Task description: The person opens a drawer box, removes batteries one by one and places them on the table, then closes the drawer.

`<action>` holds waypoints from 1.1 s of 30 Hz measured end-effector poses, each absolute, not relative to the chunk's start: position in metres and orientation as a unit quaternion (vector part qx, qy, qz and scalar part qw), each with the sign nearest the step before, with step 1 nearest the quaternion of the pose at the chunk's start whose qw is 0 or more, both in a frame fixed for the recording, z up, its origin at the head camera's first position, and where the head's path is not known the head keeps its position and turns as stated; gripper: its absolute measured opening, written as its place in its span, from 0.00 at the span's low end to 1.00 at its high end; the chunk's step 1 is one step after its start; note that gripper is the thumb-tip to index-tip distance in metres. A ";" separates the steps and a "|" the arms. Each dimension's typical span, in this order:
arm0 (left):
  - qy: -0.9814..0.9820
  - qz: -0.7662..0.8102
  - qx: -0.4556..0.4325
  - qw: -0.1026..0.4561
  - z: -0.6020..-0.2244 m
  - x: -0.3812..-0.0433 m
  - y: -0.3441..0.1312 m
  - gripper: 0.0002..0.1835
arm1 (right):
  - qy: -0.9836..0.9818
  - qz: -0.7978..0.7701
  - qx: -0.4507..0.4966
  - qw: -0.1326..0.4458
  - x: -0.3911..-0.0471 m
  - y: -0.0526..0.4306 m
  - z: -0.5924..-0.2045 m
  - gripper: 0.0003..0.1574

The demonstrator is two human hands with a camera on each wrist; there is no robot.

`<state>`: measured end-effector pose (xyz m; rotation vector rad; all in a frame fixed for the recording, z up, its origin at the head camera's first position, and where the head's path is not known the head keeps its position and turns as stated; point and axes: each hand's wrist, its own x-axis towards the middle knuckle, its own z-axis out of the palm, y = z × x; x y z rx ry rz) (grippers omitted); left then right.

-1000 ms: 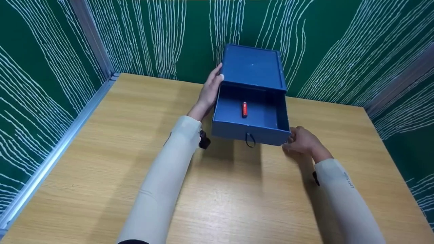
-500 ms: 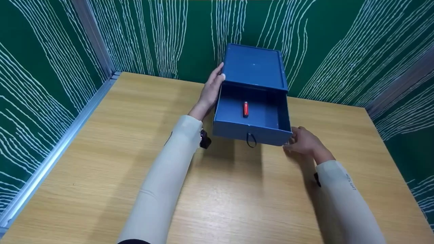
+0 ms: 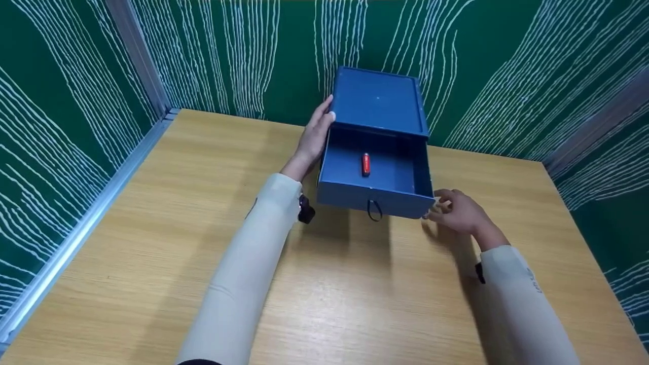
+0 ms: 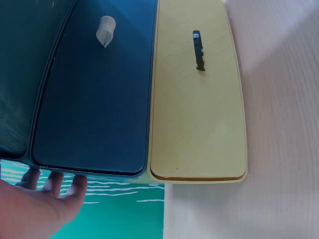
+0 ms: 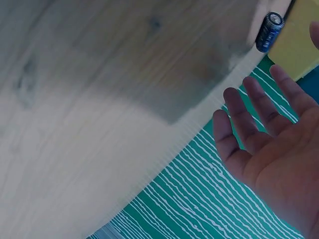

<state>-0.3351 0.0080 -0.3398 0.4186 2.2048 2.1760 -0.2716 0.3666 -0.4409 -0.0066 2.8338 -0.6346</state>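
Observation:
A blue drawer unit [image 3: 377, 101] stands at the back of the table with its top drawer [image 3: 350, 195] pulled out. Inside that drawer lies a red battery [image 3: 365, 165] with a dark end. My left hand [image 3: 315, 134] rests on the unit's left side, fingers extended; the left wrist view has its fingers [image 4: 52, 183] at the edge of the side. My right hand [image 3: 459, 212] is low by the drawer's front right corner. In the right wrist view its fingers are spread and loosely bent, with nothing held. A dark blue battery [image 5: 270, 32] is just beyond the fingertips, beside the yellow drawer.
Below the top drawer, the left wrist view shows a closed dark blue drawer [image 4: 94, 109] with a pale pull loop and a closed yellow drawer [image 4: 199, 119] with a black one. Green walls [image 3: 294, 61] with white lines border the wooden table [image 3: 324, 304] at back and sides.
My right hand has drawn slightly right, away from the drawer corner, and its fingers have loosened apart. The left hand, the drawer and the red battery stay as they were.

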 end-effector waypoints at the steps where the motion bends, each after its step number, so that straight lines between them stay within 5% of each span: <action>1: 0.706 0.696 0.132 0.008 -0.340 -0.335 0.008 0.26 | 0.969 -0.220 -0.003 0.113 -0.271 0.366 -0.439 0.50; 13: 0.706 0.696 0.134 0.007 -0.338 -0.333 0.008 0.26 | 0.964 -0.257 -0.014 0.062 -0.263 0.360 -0.421 0.37; 33: 0.704 0.699 0.128 -0.001 -0.348 -0.342 0.010 0.25 | 0.953 -0.303 -0.028 -0.003 -0.252 0.361 -0.381 0.34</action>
